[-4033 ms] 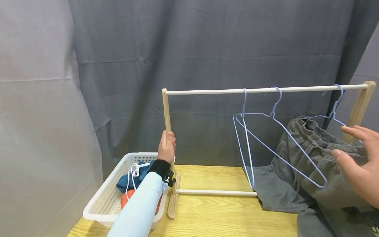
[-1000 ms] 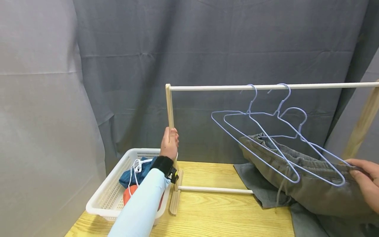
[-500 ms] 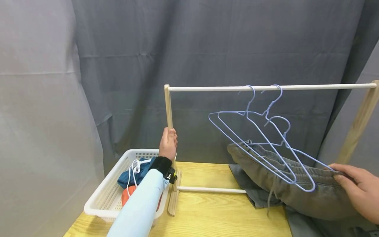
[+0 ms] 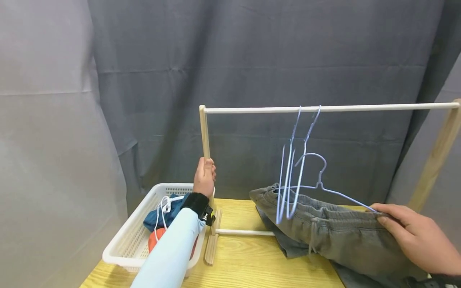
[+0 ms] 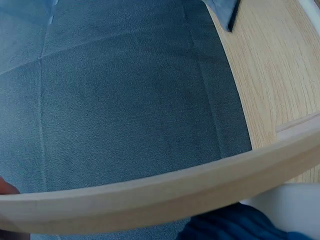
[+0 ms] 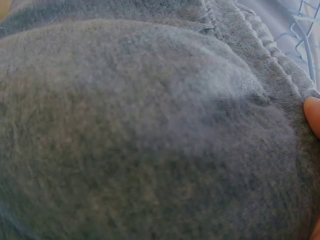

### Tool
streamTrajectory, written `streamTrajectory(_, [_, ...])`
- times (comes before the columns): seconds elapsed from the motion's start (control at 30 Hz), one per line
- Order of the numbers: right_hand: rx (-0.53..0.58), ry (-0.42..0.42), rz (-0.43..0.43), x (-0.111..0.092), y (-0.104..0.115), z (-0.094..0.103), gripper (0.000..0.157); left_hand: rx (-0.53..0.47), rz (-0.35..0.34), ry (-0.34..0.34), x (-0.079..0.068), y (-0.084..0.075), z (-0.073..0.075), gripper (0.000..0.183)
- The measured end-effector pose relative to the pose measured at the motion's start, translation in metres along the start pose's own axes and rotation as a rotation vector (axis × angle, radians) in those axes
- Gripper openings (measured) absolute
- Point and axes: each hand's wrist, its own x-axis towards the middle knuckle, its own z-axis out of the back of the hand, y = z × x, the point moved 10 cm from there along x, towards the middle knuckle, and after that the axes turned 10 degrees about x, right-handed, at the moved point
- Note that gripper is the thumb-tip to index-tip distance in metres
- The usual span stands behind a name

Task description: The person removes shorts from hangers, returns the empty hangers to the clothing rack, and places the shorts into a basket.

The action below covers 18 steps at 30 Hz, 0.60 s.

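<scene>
In the head view my left hand (image 4: 204, 178) grips the wooden left post (image 4: 204, 138) of a clothes rack. That post (image 5: 150, 202) also crosses the left wrist view. Off to the right, my right hand (image 4: 417, 236) pinches the waistband of grey drawstring trousers (image 4: 345, 236), right at the end of a lavender wire hanger (image 4: 338, 193). The hanger's shoulders lie within the waistband, and its hook stands up free below the rail. Grey cloth of the trousers (image 6: 150, 125) fills the right wrist view, with fingertips at its right edge. The trouser legs trail down onto the table.
Two bare hangers (image 4: 294, 128) hang edge-on from the white top rail (image 4: 252, 110), in front of the trousers. A white basket (image 4: 122, 244) with blue and orange cloth stands left of the rack. A white lower bar (image 4: 245, 232) runs close above the wooden table (image 4: 245, 260).
My right hand took hold of the trousers and hanger, lifted that hanger off the rail and moved left with both. The two other hangers have swung edge-on. The left hand still grips the post.
</scene>
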Motion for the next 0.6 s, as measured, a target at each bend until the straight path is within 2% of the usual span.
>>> streamTrajectory(0.27, [0.091, -0.006, 0.129, 0.004, 0.024, -0.018, 0.030, -0.015, 0.012, 0.001, -0.003, -0.008, 0.001, 0.034])
streamTrajectory(0.47, [0.128, 0.027, 0.144, 0.003, 0.035, -0.031, 0.034, -0.032, 0.007, 0.012, -0.005, -0.012, -0.001, 0.034])
streamTrajectory(0.6, [0.134, 0.024, 0.202, 0.003, 0.043, -0.038, 0.039, -0.036, 0.008, 0.014, -0.004, -0.012, 0.000, 0.033])
